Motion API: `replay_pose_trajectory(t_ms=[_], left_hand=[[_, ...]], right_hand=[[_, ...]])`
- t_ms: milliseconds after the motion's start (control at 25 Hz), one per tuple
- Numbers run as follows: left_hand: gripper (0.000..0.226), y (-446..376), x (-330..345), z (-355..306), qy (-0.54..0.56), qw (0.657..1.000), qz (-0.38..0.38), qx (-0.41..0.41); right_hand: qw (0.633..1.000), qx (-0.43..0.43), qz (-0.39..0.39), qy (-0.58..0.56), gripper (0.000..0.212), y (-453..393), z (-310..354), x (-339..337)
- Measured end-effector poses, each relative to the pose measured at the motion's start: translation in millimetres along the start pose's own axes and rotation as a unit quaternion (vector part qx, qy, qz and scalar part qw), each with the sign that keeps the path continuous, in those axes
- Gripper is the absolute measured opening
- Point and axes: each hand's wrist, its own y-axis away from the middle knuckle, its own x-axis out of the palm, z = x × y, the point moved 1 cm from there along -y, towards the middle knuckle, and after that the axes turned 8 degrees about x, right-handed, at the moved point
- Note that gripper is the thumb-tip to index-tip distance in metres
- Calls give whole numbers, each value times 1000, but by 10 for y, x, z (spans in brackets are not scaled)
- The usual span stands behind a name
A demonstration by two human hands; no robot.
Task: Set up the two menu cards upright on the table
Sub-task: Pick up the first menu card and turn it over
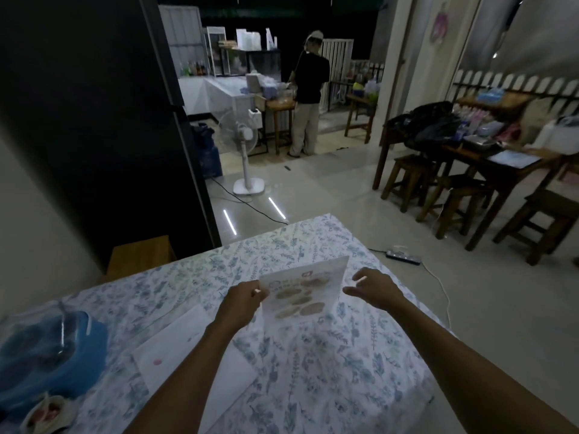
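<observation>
A menu card (302, 292) with food pictures stands tilted on the floral tablecloth (329, 371) near the table's far edge. My left hand (242, 303) pinches its left edge. Just right of the card, my right hand (372, 291) hovers with fingers apart, not touching it. A second white card (185, 349) lies flat on the cloth to the left, partly under my left forearm.
A blue lidded container (47, 355) sits at the table's left edge, with a small bowl (47, 411) in front of it. Beyond the table are a standing fan (244, 151), a power strip (404, 256) with cable on the floor, wooden stools (454, 202), and a person (308, 89) standing far back.
</observation>
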Motion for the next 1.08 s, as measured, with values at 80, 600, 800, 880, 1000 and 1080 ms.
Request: replay_pose_trajectory(t_ms=[80,600,800,880,1000,1080], left_hand=[[20,-114,-7,35,-28,999,-14,7],[30,-690,213,338,-82,994,-65,-43],[25,-545,509,600,-44,995,-61,-68],[28,-530,611,725,-31,997,-34,-68],[28,-515,725,889,-35,996,-1,-80],[29,-580,744,942,-25,997,8,-79]], right_hand=[[999,-47,13,16,66,-146,94,72],[991,-111,65,47,30,-1117,115,587],[991,-100,44,79,25,-1116,40,768],[990,-88,53,98,24,-1096,-86,949],[993,-60,67,80,25,-1038,-326,1195],[993,-72,70,58,26,-1073,-386,1191]])
